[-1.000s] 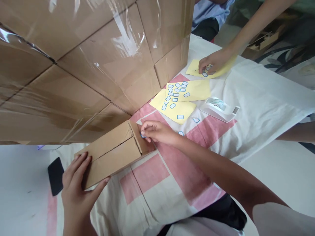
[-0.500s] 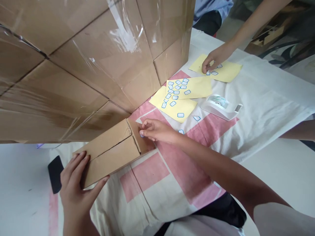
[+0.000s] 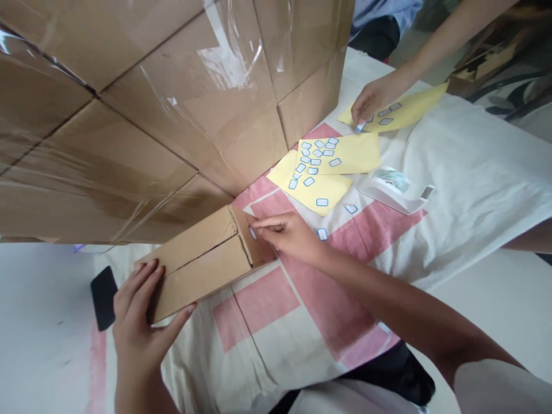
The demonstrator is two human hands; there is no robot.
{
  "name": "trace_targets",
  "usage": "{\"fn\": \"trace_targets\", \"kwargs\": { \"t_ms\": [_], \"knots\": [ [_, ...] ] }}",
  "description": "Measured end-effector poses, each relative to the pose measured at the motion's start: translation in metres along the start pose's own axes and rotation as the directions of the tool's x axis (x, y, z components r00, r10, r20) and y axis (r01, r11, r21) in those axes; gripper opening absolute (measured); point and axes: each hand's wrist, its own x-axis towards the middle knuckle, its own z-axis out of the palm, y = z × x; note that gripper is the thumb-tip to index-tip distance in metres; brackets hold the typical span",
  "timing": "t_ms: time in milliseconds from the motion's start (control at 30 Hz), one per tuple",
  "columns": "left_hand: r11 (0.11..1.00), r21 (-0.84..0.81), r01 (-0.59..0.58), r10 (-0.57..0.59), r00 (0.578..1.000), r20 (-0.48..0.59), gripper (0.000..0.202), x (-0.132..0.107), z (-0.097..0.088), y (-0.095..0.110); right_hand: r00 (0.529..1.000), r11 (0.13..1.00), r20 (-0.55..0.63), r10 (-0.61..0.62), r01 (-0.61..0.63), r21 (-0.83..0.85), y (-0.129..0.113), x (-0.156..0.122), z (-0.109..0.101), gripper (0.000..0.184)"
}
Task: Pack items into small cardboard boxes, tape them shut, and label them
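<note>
A long brown cardboard box (image 3: 194,261) lies on the cloth, its closed flaps facing up. My left hand (image 3: 140,310) grips its near left end, fingers over the top edge and thumb along the near side. At the opposite end, the fingers of my right hand (image 3: 288,233) are pinched together at a small white sticker (image 3: 253,232) with a blue border, against the box's end face. The fingertips partly cover that spot, so I cannot tell how firmly the sticker is attached. Two loose stickers, one a blue-edged label (image 3: 322,234), lie on the cloth beyond my right hand.
Stacked, tape-wrapped cartons (image 3: 207,103) rise behind the box. Yellow sheets (image 3: 357,152) with several stickers and a white tape dispenser (image 3: 403,192) lie to the right. A co-worker's hand (image 3: 379,95) holds another yellow sheet (image 3: 414,109). A black phone-like object (image 3: 103,299) lies at left.
My right fingertips have shifted slightly, showing more of the sticker at the box end. The co-worker's yellow sheet has been lifted and tilted. The view has moved a little; my left hand keeps its grip.
</note>
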Motion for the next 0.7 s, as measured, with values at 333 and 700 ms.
{"fn": "trace_targets", "kwargs": {
  "t_ms": [333, 700],
  "knots": [
    [0.998, -0.057, 0.023, -0.027, 0.997, -0.071, 0.080, -0.001, 0.007, -0.005, 0.995, 0.995, -0.099, -0.001, -0.010, -0.102, -0.008, -0.017, 0.010, 0.021],
    [0.999, -0.026, -0.032, 0.031, 0.999, -0.040, 0.079, 0.001, 0.007, -0.007, 0.991, 0.999, -0.129, 0.016, -0.023, -0.047, -0.008, -0.020, 0.015, 0.032]
  ]
}}
